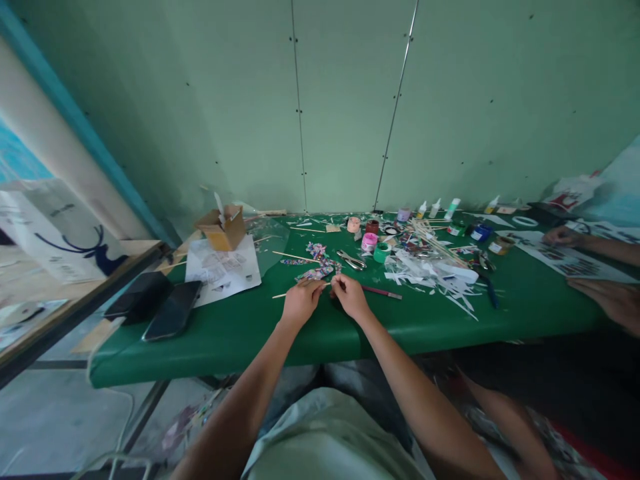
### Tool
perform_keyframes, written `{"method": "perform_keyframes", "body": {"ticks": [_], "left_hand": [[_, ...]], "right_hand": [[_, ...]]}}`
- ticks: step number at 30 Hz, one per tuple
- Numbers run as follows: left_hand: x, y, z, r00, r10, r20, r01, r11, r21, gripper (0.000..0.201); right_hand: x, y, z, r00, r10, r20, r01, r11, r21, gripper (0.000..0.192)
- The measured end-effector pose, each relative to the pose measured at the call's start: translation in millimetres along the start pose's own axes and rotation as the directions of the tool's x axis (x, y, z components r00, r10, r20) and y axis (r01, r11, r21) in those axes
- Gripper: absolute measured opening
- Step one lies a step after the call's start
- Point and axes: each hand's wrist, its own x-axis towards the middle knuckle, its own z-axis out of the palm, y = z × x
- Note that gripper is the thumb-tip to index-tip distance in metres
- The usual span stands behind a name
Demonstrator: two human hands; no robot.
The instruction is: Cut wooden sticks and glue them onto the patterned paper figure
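Note:
My left hand (303, 300) is closed around a thin wooden stick (279, 295), whose pale end sticks out to its left. Close beside it, my right hand (351, 297) pinches with its fingertips at the stick's other end. What exactly lies between the right fingertips is too small to make out. Just beyond my hands are multicoloured patterned pieces (318, 252) and another wooden stick (293, 255). Metal pliers or scissors (351, 260) lie behind my right hand. A dark red brush or pencil (377, 291) rests to the right of it.
Paint jars (370, 241), white paper strips (430, 270) and loose sticks crowd the green table (240, 340) at centre right. On the left are a small cardboard box (227, 233), printed paper (245, 267) and a phone (175, 310). Another person's hands (563, 237) are at right.

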Motion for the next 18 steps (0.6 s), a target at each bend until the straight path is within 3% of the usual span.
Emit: {"method": "perform_keyframes", "body": {"ticks": [18], "left_hand": [[0.3,-3.1,1.2,1.000,-0.012,0.028,0.013,0.999,-0.035,0.021]], "right_hand": [[0.1,0.4,-0.3,0.999,0.012,0.039,-0.014,0.998,0.060,0.022]]}}
